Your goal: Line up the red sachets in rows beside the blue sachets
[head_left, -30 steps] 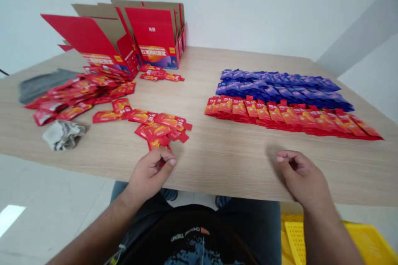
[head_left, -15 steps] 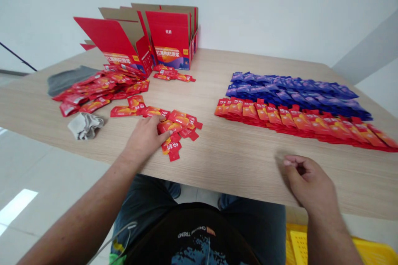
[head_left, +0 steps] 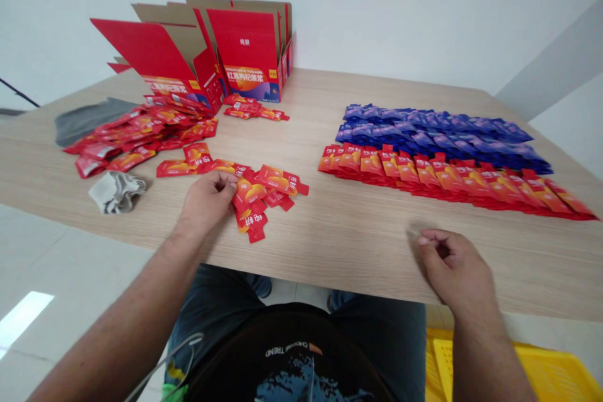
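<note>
The left hand (head_left: 206,202) is at the left side of loose red sachets (head_left: 250,192), thumb and fingers close together; whether they pinch one I cannot tell. The sachets look light, soft and slick, best held by an end. Farther right, the right hand (head_left: 459,273) has curled, empty fingers, thumb pressed to them. Pale tiled floor (head_left: 80,257) lies near left, then the wood-grain table (head_left: 339,245), a white wall (head_left: 377,19) far behind, yellow basket (head_left: 556,367) near right.
</note>
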Demonstrator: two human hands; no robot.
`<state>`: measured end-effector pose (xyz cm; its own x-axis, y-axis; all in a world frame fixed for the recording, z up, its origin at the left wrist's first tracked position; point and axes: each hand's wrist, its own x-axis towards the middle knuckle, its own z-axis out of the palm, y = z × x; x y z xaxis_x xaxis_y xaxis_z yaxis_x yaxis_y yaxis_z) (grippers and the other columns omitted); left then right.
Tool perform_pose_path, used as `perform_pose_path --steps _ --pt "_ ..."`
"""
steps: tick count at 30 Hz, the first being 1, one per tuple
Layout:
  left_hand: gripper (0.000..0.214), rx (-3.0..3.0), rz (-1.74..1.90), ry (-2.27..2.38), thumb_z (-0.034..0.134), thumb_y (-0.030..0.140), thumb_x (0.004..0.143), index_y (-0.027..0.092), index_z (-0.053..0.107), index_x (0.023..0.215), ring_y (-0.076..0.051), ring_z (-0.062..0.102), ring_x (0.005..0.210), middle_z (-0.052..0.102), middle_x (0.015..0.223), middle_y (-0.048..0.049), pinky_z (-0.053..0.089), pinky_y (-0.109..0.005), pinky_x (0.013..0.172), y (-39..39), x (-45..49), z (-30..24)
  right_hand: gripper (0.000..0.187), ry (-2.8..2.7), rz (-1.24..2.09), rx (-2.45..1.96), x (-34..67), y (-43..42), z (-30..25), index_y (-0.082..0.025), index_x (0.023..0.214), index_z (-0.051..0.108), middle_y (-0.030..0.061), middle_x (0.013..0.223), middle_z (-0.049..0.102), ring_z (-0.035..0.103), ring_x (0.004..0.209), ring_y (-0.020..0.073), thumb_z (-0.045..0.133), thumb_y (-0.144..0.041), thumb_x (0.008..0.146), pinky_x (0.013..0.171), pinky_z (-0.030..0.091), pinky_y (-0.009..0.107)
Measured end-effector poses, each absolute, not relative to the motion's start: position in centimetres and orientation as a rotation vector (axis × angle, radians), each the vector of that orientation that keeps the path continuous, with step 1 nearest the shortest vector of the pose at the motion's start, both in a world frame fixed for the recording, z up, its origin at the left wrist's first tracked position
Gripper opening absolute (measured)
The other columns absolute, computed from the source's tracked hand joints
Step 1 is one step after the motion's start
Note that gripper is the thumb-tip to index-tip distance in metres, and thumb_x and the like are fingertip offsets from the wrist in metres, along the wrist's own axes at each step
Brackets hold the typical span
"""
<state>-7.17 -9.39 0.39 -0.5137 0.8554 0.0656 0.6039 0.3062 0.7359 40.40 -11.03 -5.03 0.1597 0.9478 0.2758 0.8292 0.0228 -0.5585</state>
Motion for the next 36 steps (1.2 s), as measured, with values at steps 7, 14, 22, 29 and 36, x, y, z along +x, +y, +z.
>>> perform_pose_path --steps 7,14,22,29,36 --pt "0.013 1.136 1.662 2.132 0.065 0.027 0.099 0.019 0.064 0.109 -0.01 0.061 0.058 0.065 0.085 0.0062 0.05 -0.026 0.054 -11.8 -8.1 -0.3 0.042 -1.587 0.228 -1.806 40.1 -11.7 -4.5 -0.022 0.099 0.077 0.0104 0.086 0.074 0.065 0.075 0.0271 0.061 -0.058 0.084 0.077 0.054 0.044" --pt "0.008 1.113 1.87 1.702 0.068 0.024 0.093 0.023 0.06 0.094 -0.009 0.055 0.053 0.058 0.076 0.0074 0.048 -0.024 0.048 -13.7 -1.8 -1.7 0.039 -1.495 0.857 -1.607 31.7 -15.0 -3.3 -0.024 0.106 0.077 0.0056 0.08 0.074 0.066 0.07 0.0236 0.067 -0.058 0.09 0.065 0.053 0.036" --pt "0.014 1.254 1.543 1.465 0.065 0.032 0.097 0.025 0.056 0.088 -0.012 0.065 0.053 0.061 0.076 0.0052 0.055 -0.025 0.049 -16.5 6.4 -2.0 0.025 -1.335 1.399 -1.236 22.7 -14.6 -2.5 -0.024 0.095 0.063 -0.002 0.067 0.064 0.057 0.057 0.0155 0.065 -0.049 0.096 0.052 0.044 0.027" --pt "0.014 1.497 1.348 1.388 0.071 0.034 0.093 0.027 0.059 0.096 -0.017 0.071 0.054 0.068 0.076 0.0036 0.06 -0.027 0.049 -16.5 6.6 -2.7 0.028 -1.159 1.406 -1.224 26.5 -13.9 -2.6 -0.025 0.088 0.056 -0.0084 0.058 0.05 0.044 0.047 0.0106 0.066 -0.051 0.093 0.045 0.033 0.023" --pt "0.018 1.714 1.181 1.38 0.072 0.044 0.093 0.03 0.066 0.101 -0.02 0.074 0.063 0.072 0.075 0.0017 0.063 -0.026 0.055 -16.1 5.5 -4.2 0.035 -0.979 0.869 -1.429 40.0 -9.6 -1.1 -0.025 0.09 0.059 -0.0092 0.055 0.05 0.04 0.045 0.0105 0.075 -0.055 0.082 0.042 0.03 0.023"
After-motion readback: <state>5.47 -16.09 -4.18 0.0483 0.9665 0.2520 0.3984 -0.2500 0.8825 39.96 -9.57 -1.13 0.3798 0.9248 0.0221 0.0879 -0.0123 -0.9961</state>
